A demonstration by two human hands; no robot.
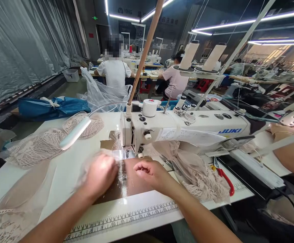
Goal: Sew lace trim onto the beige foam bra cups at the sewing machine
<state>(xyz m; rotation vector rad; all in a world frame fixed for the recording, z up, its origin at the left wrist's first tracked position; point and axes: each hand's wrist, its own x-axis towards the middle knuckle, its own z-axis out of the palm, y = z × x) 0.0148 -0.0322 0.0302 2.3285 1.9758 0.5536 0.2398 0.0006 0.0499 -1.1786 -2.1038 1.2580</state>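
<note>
My left hand is blurred by motion just left of the needle of a white JUKI sewing machine; it seems closed on thin sheer fabric. My right hand is curled in a pinch on the brown plate in front of the presser foot; what it holds is too small to make out. Beige lace lies bunched under the machine arm, to the right of my right hand.
More lace pieces lie at the table's left. A gooseneck lamp reaches over them. Red-handled scissors lie at the right. A printed ruler runs along the front edge. Two people sit at machines behind. Thread cones stand above.
</note>
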